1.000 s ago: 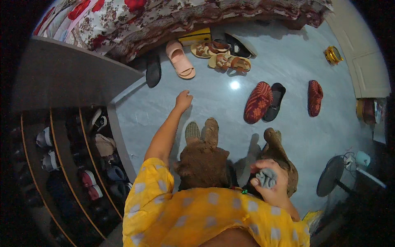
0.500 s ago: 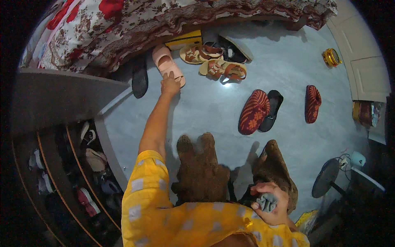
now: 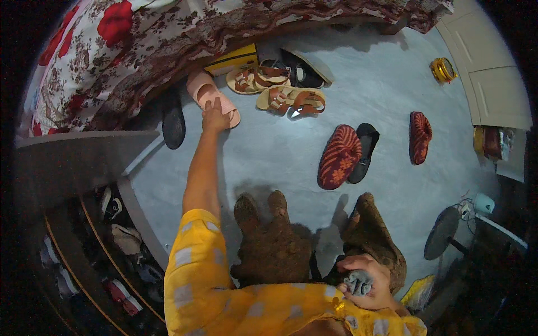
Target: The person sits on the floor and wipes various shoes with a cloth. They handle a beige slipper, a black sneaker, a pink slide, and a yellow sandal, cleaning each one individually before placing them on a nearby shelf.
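By cloth's edge (image 3: 196,47), left hand (image 3: 214,119) touches pink slipper (image 3: 203,88); floor (image 3: 274,151) spreads rightward

Home, likely a bedroom. From where I'm standing: floral cover (image 3: 162,33) draped over what looks like a bed (image 3: 394,27), open rack (image 3: 146,221) holding shoes (image 3: 124,297), sandals (image 3: 274,101) and patterned slippers (image 3: 339,159) loose on smooth grey floor (image 3: 269,151), pale panelled cabinet (image 3: 499,92) off to one side.

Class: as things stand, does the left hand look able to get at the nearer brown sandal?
Probably yes: the left hand touches the pink slipper, and the nearer brown sandal lies just right of it across open floor. Nothing seems to block the way.
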Demonstrator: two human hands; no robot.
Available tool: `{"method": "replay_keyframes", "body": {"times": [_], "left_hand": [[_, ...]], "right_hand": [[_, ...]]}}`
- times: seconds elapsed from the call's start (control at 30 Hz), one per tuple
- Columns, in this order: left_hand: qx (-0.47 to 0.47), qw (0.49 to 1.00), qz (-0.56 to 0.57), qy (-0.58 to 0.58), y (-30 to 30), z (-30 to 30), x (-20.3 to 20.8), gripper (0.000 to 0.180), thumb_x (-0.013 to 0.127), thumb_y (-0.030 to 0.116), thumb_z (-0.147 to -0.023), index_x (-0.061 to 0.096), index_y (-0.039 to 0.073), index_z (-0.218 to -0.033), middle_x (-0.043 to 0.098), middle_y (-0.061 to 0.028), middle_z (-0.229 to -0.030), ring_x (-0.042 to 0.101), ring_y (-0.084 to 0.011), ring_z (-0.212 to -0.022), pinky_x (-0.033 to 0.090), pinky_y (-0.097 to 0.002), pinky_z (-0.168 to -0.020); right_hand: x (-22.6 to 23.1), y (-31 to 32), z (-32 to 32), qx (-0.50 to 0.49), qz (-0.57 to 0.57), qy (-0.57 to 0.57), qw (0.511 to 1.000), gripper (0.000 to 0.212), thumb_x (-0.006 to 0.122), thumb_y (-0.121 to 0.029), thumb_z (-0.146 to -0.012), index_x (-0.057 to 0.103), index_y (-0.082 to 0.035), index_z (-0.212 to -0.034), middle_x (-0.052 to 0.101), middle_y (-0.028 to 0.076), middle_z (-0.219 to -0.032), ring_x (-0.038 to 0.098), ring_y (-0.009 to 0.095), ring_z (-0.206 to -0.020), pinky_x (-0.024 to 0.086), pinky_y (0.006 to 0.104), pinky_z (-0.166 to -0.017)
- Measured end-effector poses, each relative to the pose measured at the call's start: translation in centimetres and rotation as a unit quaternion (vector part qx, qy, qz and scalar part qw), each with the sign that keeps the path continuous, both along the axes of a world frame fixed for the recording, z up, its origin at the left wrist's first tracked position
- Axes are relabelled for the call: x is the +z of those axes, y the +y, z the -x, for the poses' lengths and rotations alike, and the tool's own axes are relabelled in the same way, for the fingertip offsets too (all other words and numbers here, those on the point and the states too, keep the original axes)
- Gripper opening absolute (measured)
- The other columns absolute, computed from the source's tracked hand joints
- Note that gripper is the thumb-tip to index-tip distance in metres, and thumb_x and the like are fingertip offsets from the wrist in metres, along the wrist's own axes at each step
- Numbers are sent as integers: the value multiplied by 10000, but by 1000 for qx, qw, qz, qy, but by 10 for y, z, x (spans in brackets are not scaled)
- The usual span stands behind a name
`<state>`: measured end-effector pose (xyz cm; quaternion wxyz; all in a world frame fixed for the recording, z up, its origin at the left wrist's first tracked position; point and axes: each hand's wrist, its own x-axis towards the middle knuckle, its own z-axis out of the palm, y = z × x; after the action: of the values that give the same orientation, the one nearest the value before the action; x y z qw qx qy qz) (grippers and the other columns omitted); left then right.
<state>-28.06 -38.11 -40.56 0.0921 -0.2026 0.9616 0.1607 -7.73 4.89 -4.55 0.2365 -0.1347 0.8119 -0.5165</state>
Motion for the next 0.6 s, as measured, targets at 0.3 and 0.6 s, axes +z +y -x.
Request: {"method": "replay_keyframes", "body": {"times": [0.3, 0.6], "left_hand": [[-64, 995, -71, 12, 6, -25, 6, 726, 645, 182, -697, 341, 68, -1347, 430, -247, -1254, 499, -428, -1092, 442, -446, -914], [-142, 983, 109, -48, 47, 18, 65, 710, 668, 212, -705, 390, 130, -1353, 419, -176, -1323, 451, -371, -1181, 434, -496, -898]], "right_hand": [[2, -9, 11, 45, 10, -6, 999, 404, 767, -71, -672, 572, 2, -1018, 646, 173, -916, 639, 281, -857, 502, 362, -746], [0, -11, 12, 41, 16, 3, 999, 396, 771, -99, -674, 579, -9, -1009, 647, 155, -924, 631, 283, -832, 496, 362, -734]]}}
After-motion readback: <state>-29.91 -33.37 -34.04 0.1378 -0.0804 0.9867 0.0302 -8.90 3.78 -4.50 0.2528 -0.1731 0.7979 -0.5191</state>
